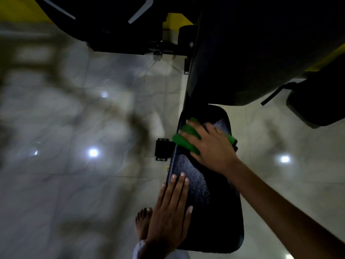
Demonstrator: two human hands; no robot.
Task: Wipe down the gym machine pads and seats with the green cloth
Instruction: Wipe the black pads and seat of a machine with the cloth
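A black padded seat (214, 202) of the gym machine runs from the lower middle up toward a larger black back pad (252, 53). Its surface shows wet speckles. My right hand (211, 144) lies flat with spread fingers on the green cloth (186, 139), pressing it onto the seat's far half. Green cloth sticks out on both sides of that hand. My left hand (171, 212) rests flat, fingers straight, on the seat's near left edge and holds nothing.
Glossy marble-tile floor (93, 128) surrounds the machine, with light reflections. A black bracket (163, 149) juts from the seat's left side. My bare foot (142, 223) stands left of the seat. Dark machine parts (115, 25) and a black bag (317, 101) lie beyond.
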